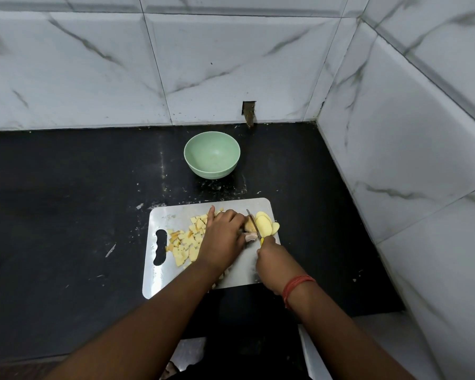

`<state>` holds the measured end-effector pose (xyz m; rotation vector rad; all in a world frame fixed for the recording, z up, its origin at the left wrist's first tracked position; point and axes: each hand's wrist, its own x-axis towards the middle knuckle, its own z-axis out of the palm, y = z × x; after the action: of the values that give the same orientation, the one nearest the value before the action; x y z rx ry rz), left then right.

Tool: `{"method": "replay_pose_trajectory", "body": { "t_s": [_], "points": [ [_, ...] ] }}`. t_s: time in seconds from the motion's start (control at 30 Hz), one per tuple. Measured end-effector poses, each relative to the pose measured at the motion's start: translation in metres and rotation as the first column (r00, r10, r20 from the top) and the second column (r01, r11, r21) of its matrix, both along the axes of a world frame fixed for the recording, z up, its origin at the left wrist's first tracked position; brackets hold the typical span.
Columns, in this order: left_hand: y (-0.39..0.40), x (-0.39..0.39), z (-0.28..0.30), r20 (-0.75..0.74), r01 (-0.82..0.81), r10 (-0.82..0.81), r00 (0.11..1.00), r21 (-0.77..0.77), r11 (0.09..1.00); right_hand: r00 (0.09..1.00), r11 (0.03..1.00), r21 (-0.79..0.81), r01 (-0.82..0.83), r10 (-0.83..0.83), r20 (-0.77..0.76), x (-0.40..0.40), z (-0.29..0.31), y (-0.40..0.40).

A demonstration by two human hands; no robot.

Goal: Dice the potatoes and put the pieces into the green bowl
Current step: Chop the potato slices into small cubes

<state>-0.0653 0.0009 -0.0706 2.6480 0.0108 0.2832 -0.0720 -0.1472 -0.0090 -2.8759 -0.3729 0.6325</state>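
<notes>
A steel cutting board (162, 281) lies on the black counter. My left hand (222, 237) presses down on a potato (249, 225) near the board's right side. My right hand (272, 259) grips a yellow-handled knife (254, 224), whose blade stands in the potato. Round slices (266, 224) lean to the right of the blade. A heap of diced pieces (188, 241) covers the board's left half, partly hidden under my left hand. The green bowl (212, 154) stands empty behind the board.
The black counter (66, 215) runs to marble-tiled walls at the back and right. A dark hole (248, 112) is cut in the back wall above the counter. Small scraps lie scattered on the counter around the board.
</notes>
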Motion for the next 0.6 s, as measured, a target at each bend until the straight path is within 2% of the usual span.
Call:
{"method": "replay_pose_trajectory", "body": {
  "t_s": [0.1, 0.23, 0.6],
  "points": [
    [0.002, 0.001, -0.001, -0.004, 0.007, -0.007, 1.0, -0.005, 1.0, 1.0, 1.0, 0.021, 0.021, -0.021, -0.023, 0.002, 0.005, 0.003],
    [0.004, 0.001, -0.001, -0.011, 0.018, -0.018, 1.0, 0.01, 1.0, 0.991, 0.991, 0.119, 0.066, -0.051, -0.125, 0.003, 0.014, 0.003],
    [0.004, 0.0, 0.005, -0.038, 0.029, -0.03, 0.999, -0.022, 0.999, 0.983, 0.981, 0.147, 0.129, -0.106, -0.151, 0.006, 0.012, 0.008]
  ]
}}
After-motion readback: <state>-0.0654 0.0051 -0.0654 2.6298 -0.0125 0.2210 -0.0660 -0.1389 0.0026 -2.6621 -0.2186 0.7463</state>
